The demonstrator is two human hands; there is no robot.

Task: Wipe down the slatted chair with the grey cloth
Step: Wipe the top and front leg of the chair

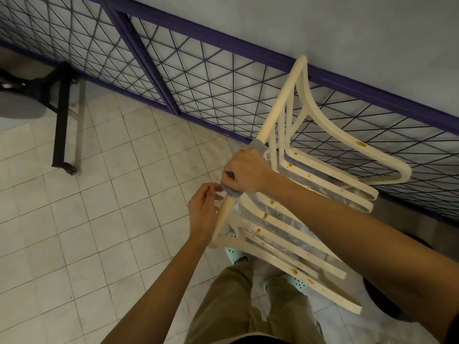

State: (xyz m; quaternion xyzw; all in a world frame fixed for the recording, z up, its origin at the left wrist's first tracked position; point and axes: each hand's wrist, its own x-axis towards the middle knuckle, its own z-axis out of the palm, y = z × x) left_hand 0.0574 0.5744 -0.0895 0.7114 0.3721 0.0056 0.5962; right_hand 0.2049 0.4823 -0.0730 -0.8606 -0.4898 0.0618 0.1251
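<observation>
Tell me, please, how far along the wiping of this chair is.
Nothing looks plainly finished. In hand: the right hand grips the grey cloth wrapped round a rail of the slatted chair, the left hand beside it. To do: brown stains dotted across it.

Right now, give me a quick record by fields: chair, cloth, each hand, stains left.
chair: cream slatted chair, tilted
cloth: grey cloth, wrapped round the chair's long rail
right hand: right hand grips the grey cloth on the rail
left hand: left hand, fingers relaxed, beside the rail just below the cloth; contact unclear
stains: brown spots across the chair, not yet wiped
</observation>
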